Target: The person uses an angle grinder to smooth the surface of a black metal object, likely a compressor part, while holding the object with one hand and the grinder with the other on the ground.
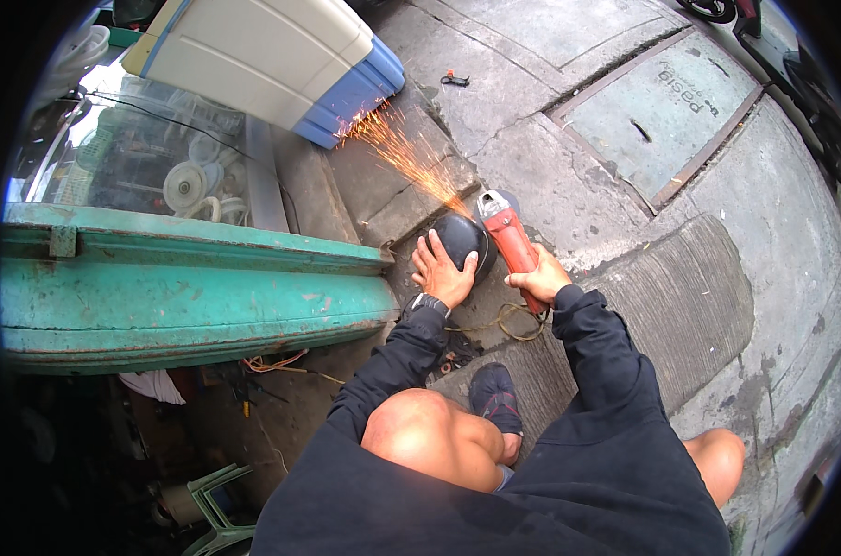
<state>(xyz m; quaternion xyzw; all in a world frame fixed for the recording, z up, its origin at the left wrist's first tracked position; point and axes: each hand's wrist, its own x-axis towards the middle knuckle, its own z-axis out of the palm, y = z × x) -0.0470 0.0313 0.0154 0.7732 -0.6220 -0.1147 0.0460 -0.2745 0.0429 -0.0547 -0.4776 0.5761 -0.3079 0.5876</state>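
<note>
Left forearm angles toward 1 o'clock — left hand palm-down, fingers spread toward 11 o'clock; right forearm angles toward 11 o'clock — right hand curled in a grip, thumb toward 9 o'clock

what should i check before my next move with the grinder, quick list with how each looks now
1. Right hand wrapped round the red grinder: ok.
2. Left hand steadying the black round thing: looks ok, spread over it.
3. Gloves on: not ok, both hands are bare.
4. Sparks flying clear of things: not ok, they reach the blue end of the box.
5. Yellow cord away from the disc: ok, its loop lies by the grinder's back end.
6. Eye protection: cannot tell, face out of view.
</note>
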